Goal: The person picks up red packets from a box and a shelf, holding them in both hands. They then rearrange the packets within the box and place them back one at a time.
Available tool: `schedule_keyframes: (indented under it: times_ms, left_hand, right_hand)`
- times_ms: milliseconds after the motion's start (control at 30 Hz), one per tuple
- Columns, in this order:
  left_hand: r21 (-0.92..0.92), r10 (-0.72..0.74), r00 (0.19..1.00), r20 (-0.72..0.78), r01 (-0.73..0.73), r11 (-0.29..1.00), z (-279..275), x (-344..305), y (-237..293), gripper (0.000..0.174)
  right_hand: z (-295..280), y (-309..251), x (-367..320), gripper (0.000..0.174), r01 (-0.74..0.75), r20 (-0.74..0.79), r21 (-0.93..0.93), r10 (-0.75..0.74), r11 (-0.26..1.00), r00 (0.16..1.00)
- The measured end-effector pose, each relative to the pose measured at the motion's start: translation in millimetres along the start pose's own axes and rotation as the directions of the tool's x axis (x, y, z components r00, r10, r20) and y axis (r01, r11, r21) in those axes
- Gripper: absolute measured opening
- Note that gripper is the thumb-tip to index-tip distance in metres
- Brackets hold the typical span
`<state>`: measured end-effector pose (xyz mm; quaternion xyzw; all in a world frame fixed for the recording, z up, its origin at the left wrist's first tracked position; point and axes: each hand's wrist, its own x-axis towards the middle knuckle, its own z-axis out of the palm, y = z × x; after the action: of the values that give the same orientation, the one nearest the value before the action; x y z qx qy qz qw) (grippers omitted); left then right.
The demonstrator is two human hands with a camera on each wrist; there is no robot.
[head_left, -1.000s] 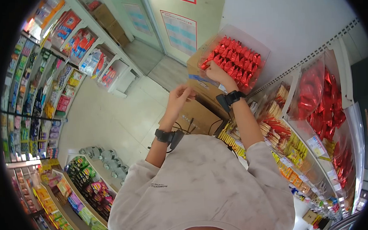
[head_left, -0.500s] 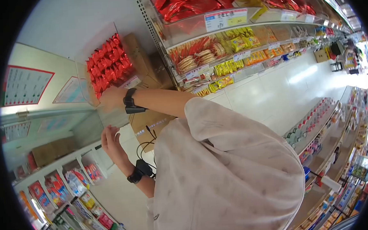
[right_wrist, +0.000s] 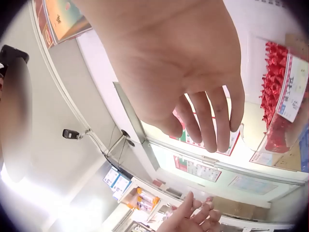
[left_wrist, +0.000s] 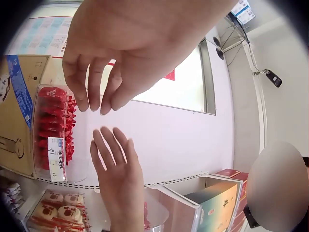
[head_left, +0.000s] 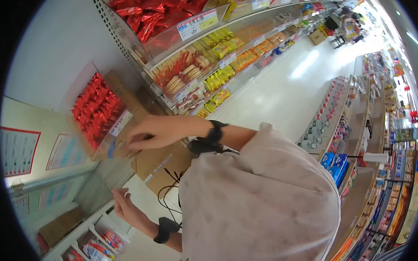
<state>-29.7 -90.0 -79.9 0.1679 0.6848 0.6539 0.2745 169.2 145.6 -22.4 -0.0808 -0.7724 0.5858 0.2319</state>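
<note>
Farthest out beyond the fingertips of both hands, posters [head_left: 17, 150] hang on a pale wall. Just past the right hand's fingers a clear box [head_left: 78, 85] packed with red packets [head_left: 96, 109] sits on top of a brown carton [head_left: 161, 163], with a white price label [head_left: 121, 122] on its front face. The left hand [head_left: 122, 205] is held lower, well apart from the box and in front of a low rack of bagged snacks [head_left: 100, 249]. Its fingers hang loosely curled with the thumb close to them, and there is nothing in it. The right hand [head_left: 155, 132] reaches in at the carton's top edge just beneath the label, fingers fairly straight and together, gripping nothing. From where I stand I can't say whether the tips actually touch the cardboard. Each wrist wears a black band [head_left: 216, 130], and black cables [head_left: 167, 188] dangle between the two arms in front of the carton. Behind the right wrist run shelves [head_left: 244, 80] of yellow and orange snack packs, with red bags [head_left: 154, 9] heaped on the top tier above a price tag [head_left: 197, 23].
</note>
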Motion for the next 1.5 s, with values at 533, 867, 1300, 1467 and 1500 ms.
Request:
schedule_keyframes:
  times_ms: [533, 867, 1300, 1467, 1500]
  left_hand:
    - [-0.154, 0.039, 0.874, 0.484, 0.041, 0.987, 89.3, -14.9, -36.1, 0.032]
    - [-0.028, 0.177, 0.869, 0.463, -0.185, 0.982, 190.9, -78.0, 18.5, 0.024]
    - [0.093, 0.14, 0.897, 0.418, -0.196, 0.976, 266.4, -146.8, 24.8, 0.031]
    - [0.074, 0.234, 0.898, 0.373, -0.28, 0.957, 244.5, -143.2, 18.7, 0.038]
    - [0.075, 0.259, 0.888, 0.38, -0.308, 0.948, 238.9, -139.3, 20.2, 0.038]
  right_hand:
    - [-38.3, -72.0, -214.4, 0.02, -0.387, -0.599, -0.131, 0.238, 0.913, 0.765]
    - [-115.3, -89.5, -254.6, 0.017, -0.264, -0.632, -0.216, 0.072, 0.94, 0.772]
    - [-346.5, -106.9, -186.1, 0.032, -0.102, -0.535, -0.828, -0.724, 0.551, 0.435]
    - [-410.1, -67.8, -163.4, 0.032, -0.492, -0.698, -0.709, -0.406, 0.505, 0.59]
    - [-405.3, -67.5, -161.9, 0.032, -0.498, -0.713, -0.696, -0.418, 0.517, 0.563]
